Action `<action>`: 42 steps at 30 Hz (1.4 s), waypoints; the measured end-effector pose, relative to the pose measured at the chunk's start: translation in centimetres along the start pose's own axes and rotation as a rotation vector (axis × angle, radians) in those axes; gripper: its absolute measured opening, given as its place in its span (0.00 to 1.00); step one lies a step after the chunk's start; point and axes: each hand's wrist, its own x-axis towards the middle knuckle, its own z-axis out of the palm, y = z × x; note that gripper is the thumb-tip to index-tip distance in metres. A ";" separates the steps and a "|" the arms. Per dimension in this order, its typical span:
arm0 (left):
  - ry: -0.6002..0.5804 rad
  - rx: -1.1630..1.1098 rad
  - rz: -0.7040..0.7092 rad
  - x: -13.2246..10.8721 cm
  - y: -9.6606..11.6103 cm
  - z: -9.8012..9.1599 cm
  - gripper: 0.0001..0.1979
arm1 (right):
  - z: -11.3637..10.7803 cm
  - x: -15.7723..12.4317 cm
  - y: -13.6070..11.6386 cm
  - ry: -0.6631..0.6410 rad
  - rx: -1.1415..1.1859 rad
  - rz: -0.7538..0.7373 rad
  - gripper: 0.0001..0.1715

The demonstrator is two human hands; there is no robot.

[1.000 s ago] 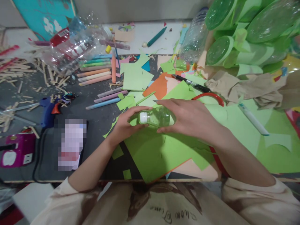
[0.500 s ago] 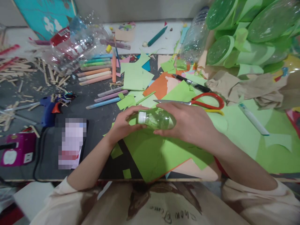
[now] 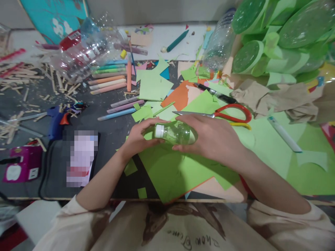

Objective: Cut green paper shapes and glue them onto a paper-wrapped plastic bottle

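A small clear plastic bottle [image 3: 176, 133] with a white cap lies sideways in both my hands, just above sheets of green paper [image 3: 170, 170]. My left hand [image 3: 138, 137] curls round the capped end. My right hand [image 3: 213, 137] wraps the bottle's body from the right and hides its base. Red-handled scissors [image 3: 230, 113] lie on the paper just behind my right hand.
Coloured chalk sticks [image 3: 110, 82] and a large clear bottle [image 3: 86, 52] lie at the back left, with a blue glue gun [image 3: 56, 116] and wooden sticks. Another clear bottle [image 3: 218, 42], green paper-covered shapes [image 3: 277, 35] and crumpled brown paper [image 3: 282, 99] crowd the back right. A white pen [image 3: 284, 134] lies right.
My hands and the small bottle have dropped slightly toward me, uncovering the scissors behind my right hand. The bottle's cap has tipped a little upward.
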 end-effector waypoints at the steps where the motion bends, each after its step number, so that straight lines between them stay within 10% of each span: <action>1: -0.003 -0.003 -0.001 0.0 0.0 0.0 0.27 | 0.0 0.0 0.0 0.003 0.000 -0.004 0.34; 27: -0.059 -0.046 0.080 0.0 0.1 0.3 0.31 | 0.2 0.2 -0.4 0.007 -0.074 -0.015 0.28; 34: 0.379 0.011 0.028 0.2 0.6 0.7 0.10 | 0.4 0.4 -0.6 -0.016 -0.112 -0.018 0.27; 42: 0.268 -0.150 -0.101 0.5 0.5 0.8 0.08 | 1.1 0.3 -0.6 0.002 -0.115 -0.031 0.26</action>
